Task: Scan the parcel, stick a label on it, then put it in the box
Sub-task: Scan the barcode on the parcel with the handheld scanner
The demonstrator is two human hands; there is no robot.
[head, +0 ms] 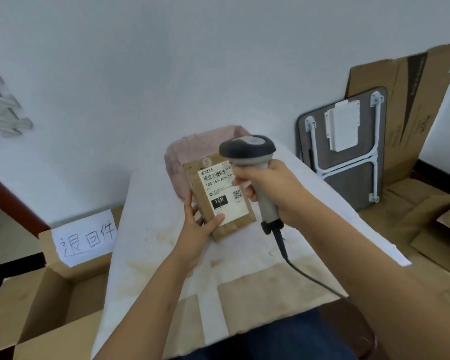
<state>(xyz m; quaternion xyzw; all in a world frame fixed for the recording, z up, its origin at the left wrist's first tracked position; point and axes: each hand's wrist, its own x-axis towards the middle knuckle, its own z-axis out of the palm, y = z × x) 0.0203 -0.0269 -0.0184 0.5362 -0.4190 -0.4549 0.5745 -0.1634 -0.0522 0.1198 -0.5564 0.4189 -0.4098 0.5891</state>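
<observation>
My left hand [196,224] holds a small brown parcel [205,196] up above the table, thumb on its lower front. A white shipping label [222,190] with a barcode, a QR code and "15H" covers the parcel's face. My right hand [273,188] grips the handle of a grey barcode scanner [247,149], whose dark head sits just over the parcel's top right corner. The scanner's black cable [296,268] runs down toward me. An open cardboard box [52,302] with a handwritten paper sign [85,239] stands on the floor at the left.
The white table [151,229], stained and partly taped, lies under both hands. A pink-lined bin [177,162] stands beyond its far end. A folded table [348,149] and flattened cardboard [405,105] lean against the wall at right. More cardboard covers the floor there.
</observation>
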